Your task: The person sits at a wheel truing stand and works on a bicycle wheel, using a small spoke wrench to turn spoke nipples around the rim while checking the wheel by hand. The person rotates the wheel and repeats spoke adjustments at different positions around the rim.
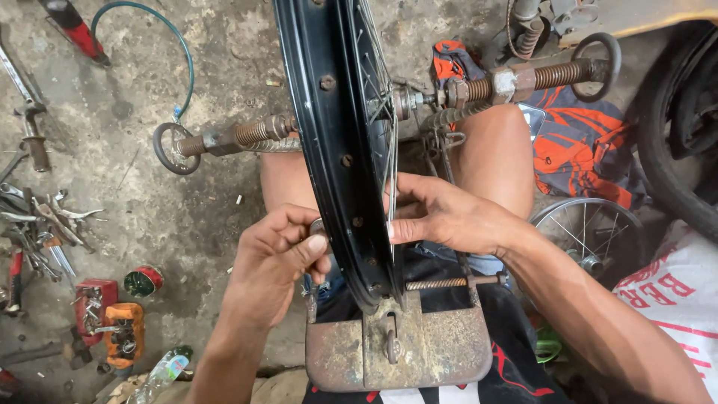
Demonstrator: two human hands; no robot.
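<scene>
A black spoked wheel rim stands upright in a rusty truing stand between my knees. My left hand is pinched on a small metal tool held against the rim's left side. On the right side of the rim, my right hand presses its fingertips against the spokes. The wheel's axle sits between two threaded, spring-loaded shafts with ring handles.
Wrenches and other hand tools lie scattered on the concrete floor at left, beside red and orange parts boxes. A small spoked wheel, an orange cloth and a tyre lie at right. A green hose curves at top.
</scene>
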